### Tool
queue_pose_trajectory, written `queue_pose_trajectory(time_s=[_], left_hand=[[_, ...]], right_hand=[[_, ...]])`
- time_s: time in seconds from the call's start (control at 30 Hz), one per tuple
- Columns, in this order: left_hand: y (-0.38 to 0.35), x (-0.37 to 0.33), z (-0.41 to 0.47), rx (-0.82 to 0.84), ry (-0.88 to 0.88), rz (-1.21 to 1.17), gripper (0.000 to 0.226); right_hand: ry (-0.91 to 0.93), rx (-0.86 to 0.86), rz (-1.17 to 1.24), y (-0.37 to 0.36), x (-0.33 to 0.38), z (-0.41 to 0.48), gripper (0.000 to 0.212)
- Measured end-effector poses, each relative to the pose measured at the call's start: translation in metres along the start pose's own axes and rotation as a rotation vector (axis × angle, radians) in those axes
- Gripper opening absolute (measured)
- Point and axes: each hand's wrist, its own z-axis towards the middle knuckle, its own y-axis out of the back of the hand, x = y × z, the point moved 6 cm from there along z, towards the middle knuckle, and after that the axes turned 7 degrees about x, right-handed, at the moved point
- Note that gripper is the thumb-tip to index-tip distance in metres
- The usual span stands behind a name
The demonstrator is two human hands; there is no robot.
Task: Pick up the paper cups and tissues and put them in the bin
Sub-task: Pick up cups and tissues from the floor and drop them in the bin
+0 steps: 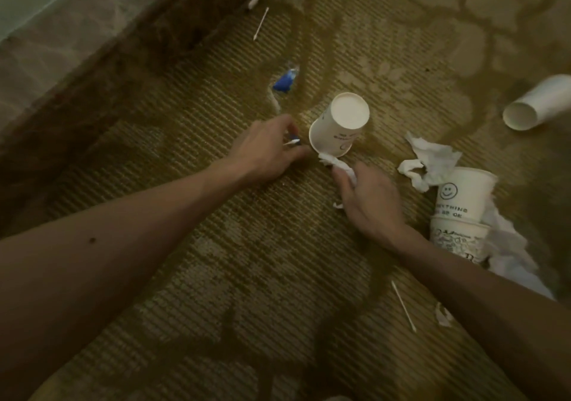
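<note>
Left hand (pixel 268 150) pinching a small scrap (pixel 293 142) and right hand (pixel 367 203) clutching a crumpled tissue (pixel 338 164), both at frame centre beside the tipped cup (pixel 340 124), seemingly gathering litter for a bin not in view.

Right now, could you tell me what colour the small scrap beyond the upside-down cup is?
The scrap is bright blue, clearest in the head view.

The carpet (pixel 216 215) is olive-gold, ribbed with fine darker stripes, with paler floral patches. Just beyond the left hand (pixel 265 152) and right hand (pixel 369 201), the paper cup (pixel 338 122) is white with dark print. The right hand's tissue (pixel 342 166) is white; the left hand's pinched bit (pixel 293 143), white and blue. Right of the right hand, the smiley cup (pixel 463 193) is white with black lettering.
</note>
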Motion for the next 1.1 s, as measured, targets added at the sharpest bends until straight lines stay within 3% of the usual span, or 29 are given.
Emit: queue_pose_trajectory(time_s=[0.27, 0.6, 0.77, 0.93, 1.1], left_hand=[[-0.004, 0.003, 0.013, -0.138, -0.019, 0.09, 0.02], [0.043, 0.001, 0.052, -0.357, -0.094, 0.139, 0.033], [0.035, -0.018, 0.089, -0.295, -0.167, 0.231, 0.033], [0.027, -0.012, 0.1, -0.252, -0.129, 0.27, 0.036], [0.034, 0.004, 0.082, -0.211, -0.072, 0.129, 0.039]], right_hand=[[-0.044, 0.058, -0.085, -0.004, -0.004, 0.019, 0.05], [-0.01, 0.075, -0.085, -0.003, -0.003, 0.02, 0.043], [-0.012, 0.076, -0.091, -0.003, -0.003, 0.021, 0.043], [0.013, 0.059, -0.1, -0.002, -0.002, 0.02, 0.048], [0.012, 0.069, -0.085, -0.001, -0.002, 0.019, 0.05]])
